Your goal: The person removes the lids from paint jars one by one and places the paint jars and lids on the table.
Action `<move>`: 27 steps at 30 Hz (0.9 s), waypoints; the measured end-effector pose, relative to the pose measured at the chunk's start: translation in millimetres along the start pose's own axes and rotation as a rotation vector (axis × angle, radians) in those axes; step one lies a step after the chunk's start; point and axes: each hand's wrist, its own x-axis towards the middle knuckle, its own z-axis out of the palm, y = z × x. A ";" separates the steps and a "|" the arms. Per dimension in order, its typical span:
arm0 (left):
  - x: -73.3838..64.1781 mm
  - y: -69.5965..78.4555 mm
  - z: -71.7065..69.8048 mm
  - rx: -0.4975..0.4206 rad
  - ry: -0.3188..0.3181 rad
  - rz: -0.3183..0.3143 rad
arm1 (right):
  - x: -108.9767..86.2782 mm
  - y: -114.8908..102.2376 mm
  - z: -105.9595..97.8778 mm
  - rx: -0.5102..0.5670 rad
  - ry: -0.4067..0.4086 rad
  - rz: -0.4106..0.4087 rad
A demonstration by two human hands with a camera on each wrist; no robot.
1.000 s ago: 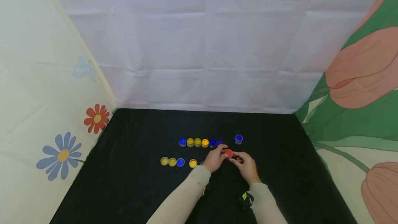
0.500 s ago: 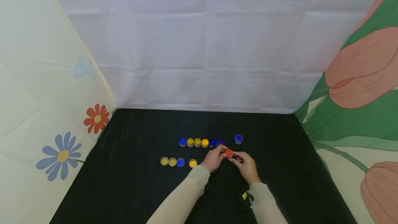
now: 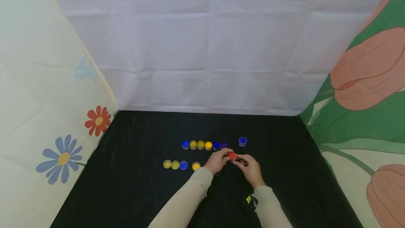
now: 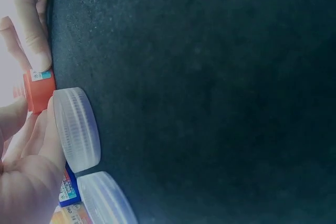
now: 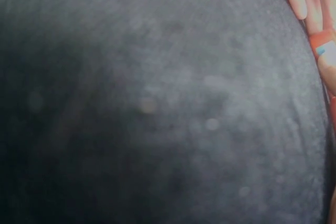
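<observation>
In the head view a small red paint pot (image 3: 232, 156) is between both hands at the right end of the back row of pots. My left hand (image 3: 217, 161) holds it from the left. Fingers of my right hand (image 3: 250, 169) pinch it from the right. The left wrist view shows the labelled side of the red pot (image 4: 40, 92) with fingers on two sides. Close by the left hand are two translucent ribbed lids (image 4: 79, 129). In the right wrist view only part of the red pot (image 5: 321, 39) shows at the edge.
A row of blue, yellow, orange and purple paint pots (image 3: 200, 145) runs behind the hands. Another blue pot (image 3: 242, 141) stands apart at right. Yellow, blue and orange rounds (image 3: 175, 165) lie in a nearer row, left of the left forearm. Black cloth (image 3: 136, 192) covers the table.
The left hand has shifted very slightly left, covering the blue bit that showed beside its wrist. Both hands stay on the red pot, which keeps nearly the same place.
</observation>
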 end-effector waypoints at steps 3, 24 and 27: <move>0.1 -1.4 0.3 -0.020 0.007 -0.004 | 0.1 -1.2 -0.2 0.000 -0.001 0.008; 0.8 4.1 -2.2 0.073 -0.019 -0.025 | 0.7 -0.2 0.1 0.002 -0.009 0.033; 0.9 3.9 -2.3 0.094 -0.023 -0.020 | 0.1 -0.4 0.0 0.003 -0.008 0.035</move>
